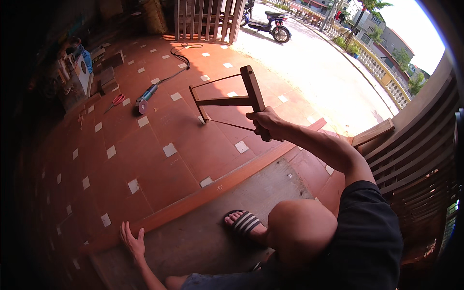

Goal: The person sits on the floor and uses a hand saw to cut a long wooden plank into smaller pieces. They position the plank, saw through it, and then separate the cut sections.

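Item, nearest: left hand [132,240], palm down and fingers spread wide on the dark lower step [203,237], holding nothing, propped just below the step's red edge. Beside it, toward the middle of the view, a bare knee [302,232] and a foot in a striped sandal [244,222] planted on the same step. Item, mid-distance: right hand [265,121], arm stretched forward from the right, fingers closed around the lower end of one thick post of a small wooden frame [229,99]. The frame is held in the air above the red tiled floor [145,150], apart from it; it consists of the gripped thick post, a flat cross-rail joining a thinner post on the left, and two thin rods above and below the rail. The gripped post's long axis runs from the fist up and slightly left; the rest of the frame lies to the left of the fingers. The right hand is the only one on it; the left hand is well apart, low and to the left. Item, right of the arm: a loose wooden bar [372,133] against slatted woodwork. Item, farther: angle grinder [145,100] with black cable [181,58], red-handled scissors [115,101] just beside it. Item, farthest: a slatted gate [205,19], parked scooter [266,21] on the sunlit pavement.
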A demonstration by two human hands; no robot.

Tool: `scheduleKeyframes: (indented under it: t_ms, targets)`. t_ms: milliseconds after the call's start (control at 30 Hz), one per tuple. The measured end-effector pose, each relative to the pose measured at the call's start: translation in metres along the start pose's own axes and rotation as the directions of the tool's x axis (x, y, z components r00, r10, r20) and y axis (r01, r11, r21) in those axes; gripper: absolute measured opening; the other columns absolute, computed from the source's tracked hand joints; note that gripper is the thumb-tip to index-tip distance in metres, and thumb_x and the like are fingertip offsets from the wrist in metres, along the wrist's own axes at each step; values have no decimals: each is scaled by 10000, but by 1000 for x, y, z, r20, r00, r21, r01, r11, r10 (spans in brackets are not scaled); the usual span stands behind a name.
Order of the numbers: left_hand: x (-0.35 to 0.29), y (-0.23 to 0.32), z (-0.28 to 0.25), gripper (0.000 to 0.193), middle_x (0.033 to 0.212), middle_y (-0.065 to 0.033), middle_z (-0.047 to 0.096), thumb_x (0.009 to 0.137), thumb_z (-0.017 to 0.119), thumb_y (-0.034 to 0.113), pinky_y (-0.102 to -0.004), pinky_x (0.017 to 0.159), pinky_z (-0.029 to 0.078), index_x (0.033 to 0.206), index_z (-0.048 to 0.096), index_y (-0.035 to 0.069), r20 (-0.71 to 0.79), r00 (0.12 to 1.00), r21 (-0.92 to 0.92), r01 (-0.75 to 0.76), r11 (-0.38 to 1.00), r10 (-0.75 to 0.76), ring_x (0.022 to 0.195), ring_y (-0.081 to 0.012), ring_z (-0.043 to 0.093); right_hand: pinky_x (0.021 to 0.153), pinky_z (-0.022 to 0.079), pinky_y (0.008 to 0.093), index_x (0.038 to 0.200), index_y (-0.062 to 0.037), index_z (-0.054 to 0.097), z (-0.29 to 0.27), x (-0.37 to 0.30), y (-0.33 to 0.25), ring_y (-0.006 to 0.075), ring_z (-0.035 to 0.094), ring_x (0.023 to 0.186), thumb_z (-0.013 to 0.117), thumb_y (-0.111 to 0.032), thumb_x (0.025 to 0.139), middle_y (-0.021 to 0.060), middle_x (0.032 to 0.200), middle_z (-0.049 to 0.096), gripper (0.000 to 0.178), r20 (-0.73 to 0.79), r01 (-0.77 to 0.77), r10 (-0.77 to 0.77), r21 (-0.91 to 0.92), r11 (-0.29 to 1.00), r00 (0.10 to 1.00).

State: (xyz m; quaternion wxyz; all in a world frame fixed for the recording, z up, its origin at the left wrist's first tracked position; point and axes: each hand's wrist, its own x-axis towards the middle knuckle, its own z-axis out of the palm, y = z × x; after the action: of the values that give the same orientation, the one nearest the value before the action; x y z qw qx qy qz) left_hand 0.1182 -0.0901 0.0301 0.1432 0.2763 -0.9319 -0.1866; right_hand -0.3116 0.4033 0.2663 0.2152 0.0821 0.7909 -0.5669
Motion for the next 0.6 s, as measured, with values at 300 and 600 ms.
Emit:
scheduleKeyframes:
  t_ms: [300, 600]
  targets:
    - [-3, -27, -12, 848, 1467, -75, 509, 757, 864, 467, -566, 1208, 253, 1452, 476, 175, 121, 991, 235, -83, 968, 56, 1447, -313, 389, 546, 472, 343, 727, -102, 555, 90, -128, -80, 153, 543, 549, 729, -266, 965, 29, 651, 550, 338, 180, -23, 48, -136, 990, 983]
    - [7, -35, -7, 805, 1394, -36, 531, 753, 837, 550, -687, 1238, 114, 1392, 515, 182, 74, 993, 154, -105, 982, 95, 1430, -294, 383, 626, 507, 352, 836, -82, 570, 223, -172, -33, 165, 573, 617, 751, -240, 959, 30, 695, 555, 269, 405, 92, -91, 18, 996, 910]
